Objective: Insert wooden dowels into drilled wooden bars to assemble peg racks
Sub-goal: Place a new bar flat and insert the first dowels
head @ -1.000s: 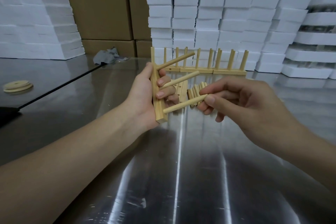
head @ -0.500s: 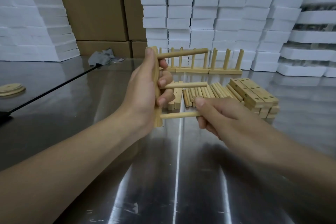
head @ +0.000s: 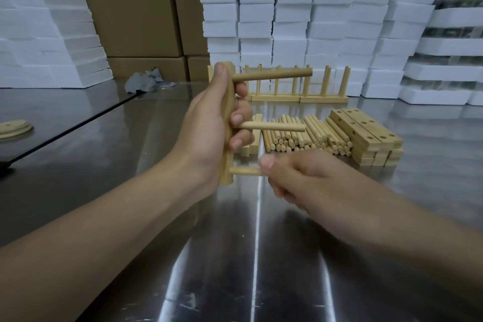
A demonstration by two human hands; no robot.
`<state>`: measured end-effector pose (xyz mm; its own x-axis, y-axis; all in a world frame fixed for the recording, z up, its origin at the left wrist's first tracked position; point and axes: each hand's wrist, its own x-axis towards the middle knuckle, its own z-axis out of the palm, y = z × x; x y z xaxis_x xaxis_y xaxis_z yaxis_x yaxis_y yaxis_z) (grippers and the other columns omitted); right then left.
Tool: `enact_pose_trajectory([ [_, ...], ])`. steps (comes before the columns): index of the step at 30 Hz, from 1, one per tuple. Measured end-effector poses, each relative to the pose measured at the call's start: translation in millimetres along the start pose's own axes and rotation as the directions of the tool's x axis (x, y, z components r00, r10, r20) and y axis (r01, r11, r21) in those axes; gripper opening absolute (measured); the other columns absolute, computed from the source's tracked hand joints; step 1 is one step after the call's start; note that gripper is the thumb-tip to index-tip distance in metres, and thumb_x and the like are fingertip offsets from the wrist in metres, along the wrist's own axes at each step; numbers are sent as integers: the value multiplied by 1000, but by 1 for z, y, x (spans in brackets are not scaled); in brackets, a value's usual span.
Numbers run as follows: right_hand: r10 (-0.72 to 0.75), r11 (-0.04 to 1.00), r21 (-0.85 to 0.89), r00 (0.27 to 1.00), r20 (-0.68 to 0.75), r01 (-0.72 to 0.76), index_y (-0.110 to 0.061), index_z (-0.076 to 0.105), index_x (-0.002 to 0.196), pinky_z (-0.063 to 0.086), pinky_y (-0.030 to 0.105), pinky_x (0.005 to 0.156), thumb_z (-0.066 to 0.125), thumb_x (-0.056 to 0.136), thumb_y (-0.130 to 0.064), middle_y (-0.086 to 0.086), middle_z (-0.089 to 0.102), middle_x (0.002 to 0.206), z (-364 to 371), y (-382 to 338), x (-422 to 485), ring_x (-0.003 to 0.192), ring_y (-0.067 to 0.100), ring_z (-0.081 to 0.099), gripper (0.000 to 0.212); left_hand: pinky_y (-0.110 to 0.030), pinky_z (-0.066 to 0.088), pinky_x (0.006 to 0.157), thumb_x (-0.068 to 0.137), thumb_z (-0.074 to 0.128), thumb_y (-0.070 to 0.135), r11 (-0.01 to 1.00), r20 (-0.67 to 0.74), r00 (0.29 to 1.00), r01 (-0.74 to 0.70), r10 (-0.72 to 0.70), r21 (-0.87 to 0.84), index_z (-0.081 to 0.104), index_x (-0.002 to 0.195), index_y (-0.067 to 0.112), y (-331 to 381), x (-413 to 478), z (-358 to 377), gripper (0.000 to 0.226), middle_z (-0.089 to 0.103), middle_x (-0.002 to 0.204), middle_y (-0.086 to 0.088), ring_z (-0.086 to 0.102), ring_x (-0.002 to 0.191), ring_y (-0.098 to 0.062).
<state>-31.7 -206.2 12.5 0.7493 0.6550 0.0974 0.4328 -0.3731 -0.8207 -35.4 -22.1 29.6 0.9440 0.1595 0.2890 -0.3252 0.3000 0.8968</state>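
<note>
Your left hand point(head: 209, 133) grips the bar point(head: 229, 102) upright, 2 dowels point(head: 271, 76) projecting toward 3 o'clock. Your right hand point(head: 300, 178) pinches a 3rd dowel point(head: 244, 171) at the bar's lower end, hiding most of it. At 2 o'clock lie loose dowels point(head: 308, 136) and drilled bars point(head: 366, 133); at 12 o'clock stand finished racks point(head: 300, 98).

A shiny steel bench point(head: 109, 154) streaked with reflected light — stacked white foam blocks point(head: 292, 8) at twelve to two o'clock, cardboard boxes point(head: 136, 8) at eleven.

The single head-worn view looks forward and down, close over the steel table point(head: 104, 165).
</note>
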Motion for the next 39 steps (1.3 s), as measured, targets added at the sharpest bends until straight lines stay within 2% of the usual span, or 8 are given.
enact_pose_trajectory([
  [4, -312, 877, -407, 947, -82, 254, -31, 48, 66, 41, 26, 55, 51, 101, -58, -10, 53, 61, 1, 1, -6, 55, 11, 50, 44, -26, 27, 57, 110, 39, 59, 989, -12, 994, 106, -108, -106, 53, 92, 19, -3, -3, 4, 46, 36, 59, 8, 28, 40, -8],
  [7, 47, 991, 125, 999, -19, -44, -22, 48, 62, 27, 26, 42, 58, 103, -53, -7, 34, 53, -1, 0, -2, 45, 12, 30, 52, -22, 29, 45, 111, 38, 54, 991, 11, 991, -135, 135, -8, 53, 92, 16, -1, -12, 10, 45, 36, 62, 6, 30, 47, -9],
  [9, 268, 836, 435, 940, 210, -336, -22, 52, 62, 20, 20, 37, 63, 100, -50, -6, 26, 54, -7, -6, -2, 44, 10, 20, 49, -23, 30, 42, 111, 37, 51, 969, 55, 970, -240, 238, 52, 52, 93, 13, -2, -18, 17, 45, 36, 63, 4, 30, 51, -11],
  [14, 196, 911, 345, 974, 112, -223, -22, 72, 85, 32, 20, 41, 71, 97, -51, -2, 53, 61, -9, 1, 6, 46, 9, 43, 32, -23, 26, 45, 112, 35, 55, 996, -103, 991, -85, 81, -40, 49, 91, 17, -4, -16, 18, 46, 37, 61, 4, 27, 46, -11],
  [19, 29, 697, 698, 979, 200, -163, -28, 83, 85, 47, 18, 48, 79, 91, -34, 7, 75, 89, -12, -5, 5, 71, 14, 73, 9, -27, 26, 52, 110, 36, 62, 982, -216, 976, -7, -34, -186, 51, 86, 24, 1, -8, 12, 47, 39, 61, 8, 30, 41, -10],
  [23, 42, 797, 596, 993, 111, -101, -11, 69, 115, 50, 22, 48, 85, 89, -31, 8, 75, 84, 12, -7, 2, 68, 17, 71, 36, -23, 32, 48, 110, 38, 60, 929, -247, 956, 61, -160, -364, 52, 82, 24, 5, -6, 11, 47, 40, 60, 9, 31, 39, -9],
  [33, 56, 873, 486, 978, -199, 49, -9, 74, 93, 46, 25, 43, 83, 90, -25, 7, 67, 68, 14, -5, 8, 55, 17, 63, 18, -26, 45, 54, 110, 41, 53, 920, -224, 964, 46, -143, -390, 53, 90, 20, 3, -5, 15, 41, 51, 68, 3, 48, 49, -13],
  [39, 22, 905, 409, 947, -320, 117, -8, 73, 88, 44, 29, 42, 82, 89, -18, 8, 51, 65, 2, -1, 14, 55, 15, 57, 13, -32, 58, 61, 94, 65, 39, 848, -155, 962, 114, -224, -518, 55, 81, 17, 9, -4, 8, 27, 52, 69, 3, 64, 59, -18],
])
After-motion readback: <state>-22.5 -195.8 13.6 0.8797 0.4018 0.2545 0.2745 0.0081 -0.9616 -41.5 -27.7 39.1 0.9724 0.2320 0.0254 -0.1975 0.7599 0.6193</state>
